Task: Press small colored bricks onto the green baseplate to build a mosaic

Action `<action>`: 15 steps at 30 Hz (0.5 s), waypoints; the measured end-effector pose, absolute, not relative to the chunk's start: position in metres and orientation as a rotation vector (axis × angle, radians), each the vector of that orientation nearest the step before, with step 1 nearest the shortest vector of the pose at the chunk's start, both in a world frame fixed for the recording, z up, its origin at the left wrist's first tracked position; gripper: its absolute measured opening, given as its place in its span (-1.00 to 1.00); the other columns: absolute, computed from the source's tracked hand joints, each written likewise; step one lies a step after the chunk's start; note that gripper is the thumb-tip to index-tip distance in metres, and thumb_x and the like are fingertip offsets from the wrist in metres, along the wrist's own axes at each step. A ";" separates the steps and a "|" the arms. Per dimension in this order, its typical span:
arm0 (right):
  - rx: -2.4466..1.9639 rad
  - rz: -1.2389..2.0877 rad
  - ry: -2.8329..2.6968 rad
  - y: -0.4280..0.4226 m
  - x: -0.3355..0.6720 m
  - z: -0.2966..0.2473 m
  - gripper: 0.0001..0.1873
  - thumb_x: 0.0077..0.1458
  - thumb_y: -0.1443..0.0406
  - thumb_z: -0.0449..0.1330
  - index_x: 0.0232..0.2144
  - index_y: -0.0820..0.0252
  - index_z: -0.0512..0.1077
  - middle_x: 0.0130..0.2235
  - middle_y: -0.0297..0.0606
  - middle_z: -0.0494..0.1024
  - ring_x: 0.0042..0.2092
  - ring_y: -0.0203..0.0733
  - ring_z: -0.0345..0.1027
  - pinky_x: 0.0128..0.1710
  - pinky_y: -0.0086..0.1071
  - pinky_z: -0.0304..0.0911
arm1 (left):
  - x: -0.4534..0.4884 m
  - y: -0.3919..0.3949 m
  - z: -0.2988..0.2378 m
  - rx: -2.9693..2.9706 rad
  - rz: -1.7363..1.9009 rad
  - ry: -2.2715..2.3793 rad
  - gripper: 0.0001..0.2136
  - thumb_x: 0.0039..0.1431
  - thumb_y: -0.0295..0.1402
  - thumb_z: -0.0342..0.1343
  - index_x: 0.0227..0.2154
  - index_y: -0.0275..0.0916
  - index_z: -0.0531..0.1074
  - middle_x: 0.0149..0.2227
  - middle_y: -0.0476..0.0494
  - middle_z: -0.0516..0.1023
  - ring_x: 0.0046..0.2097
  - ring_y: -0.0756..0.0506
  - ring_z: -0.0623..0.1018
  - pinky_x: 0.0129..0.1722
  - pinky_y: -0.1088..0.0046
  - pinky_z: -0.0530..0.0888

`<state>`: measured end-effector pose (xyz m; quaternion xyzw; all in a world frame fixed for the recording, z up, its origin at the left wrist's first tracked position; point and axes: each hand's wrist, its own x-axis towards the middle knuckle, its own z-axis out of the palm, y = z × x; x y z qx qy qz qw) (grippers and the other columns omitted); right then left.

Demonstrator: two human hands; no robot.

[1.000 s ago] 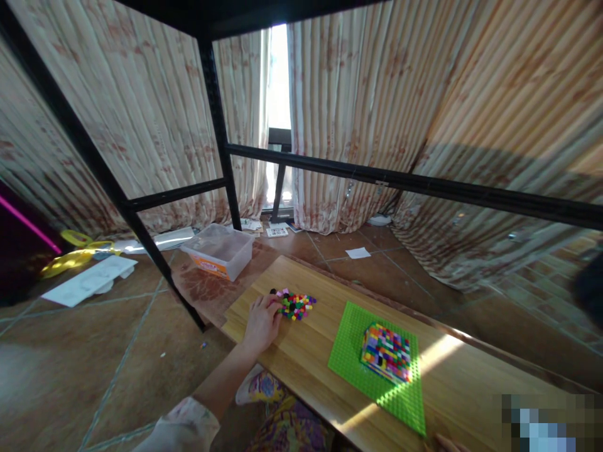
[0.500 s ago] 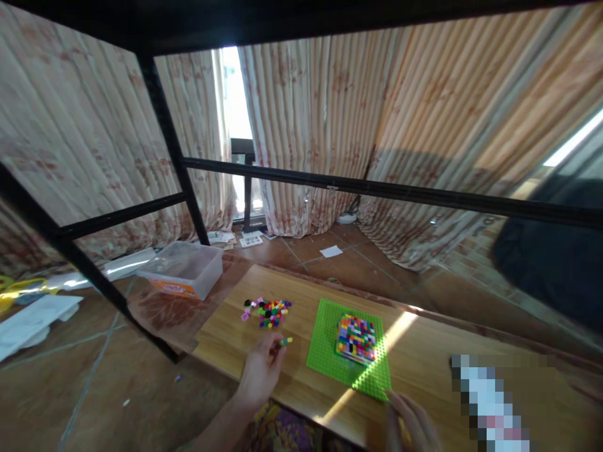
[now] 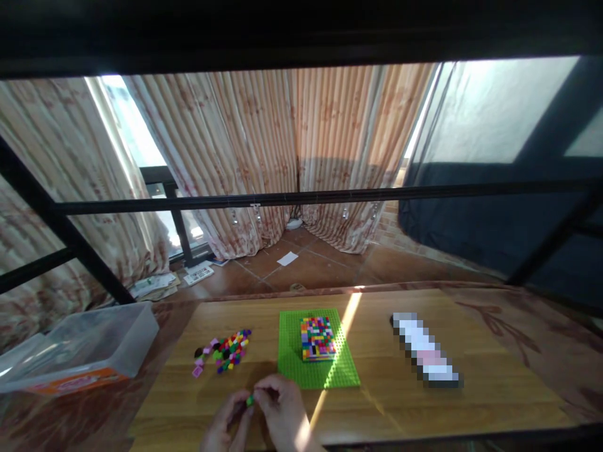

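Close to the table's near edge, my left hand [image 3: 228,419] pinches a small green toy brick [image 3: 250,400] between thumb and fingertips. My right hand [image 3: 282,405] comes in from the other side, fingers closed, its fingertips meeting at the same brick. Most of what they grip is hidden by the fingers. Just beyond my hands lies a green studded baseplate [image 3: 292,373], bearing a multicoloured block of stacked bricks [image 3: 318,339]. Loose bricks [image 3: 230,350] in many colours form a pile left of the baseplate.
The wooden table [image 3: 377,408] carries a pixelated oblong object [image 3: 426,350] at right. A clear plastic bin [image 3: 108,342] with an orange label stands at left. Black metal bars [image 3: 330,198] cross beyond the table, before the curtains [image 3: 264,138]. Papers [image 3: 287,258] lie on the tiled floor.
My view has swung to the right. My right hand has left the baseplate's near corner and joined my left hand, which still holds a small brick piece.
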<state>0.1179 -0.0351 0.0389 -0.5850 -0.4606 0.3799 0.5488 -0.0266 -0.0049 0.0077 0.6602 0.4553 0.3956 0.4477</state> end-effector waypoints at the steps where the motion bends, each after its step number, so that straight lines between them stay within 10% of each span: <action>1: -1.356 0.954 -1.045 -0.033 0.115 0.038 -0.85 -0.02 0.31 0.14 -0.51 0.20 0.50 -0.46 -0.27 0.51 -0.37 -0.26 0.36 -0.34 -0.44 0.20 | -0.029 -0.004 0.007 1.635 0.988 1.145 -0.67 0.00 -0.09 0.20 -0.27 -0.23 0.52 -0.22 -0.20 0.61 -0.16 -0.17 0.60 -0.09 0.39 0.53; 15: -1.319 1.380 -0.881 0.002 0.102 0.036 -0.79 -0.15 0.21 0.17 -0.62 0.26 0.45 -0.66 -0.41 0.33 -0.59 -0.41 0.15 -0.58 -0.51 0.05 | -0.042 0.010 0.008 1.375 1.022 1.152 -0.61 -0.12 -0.04 0.27 -0.33 -0.26 0.50 -0.28 -0.19 0.61 -0.18 -0.18 0.59 -0.20 0.43 0.55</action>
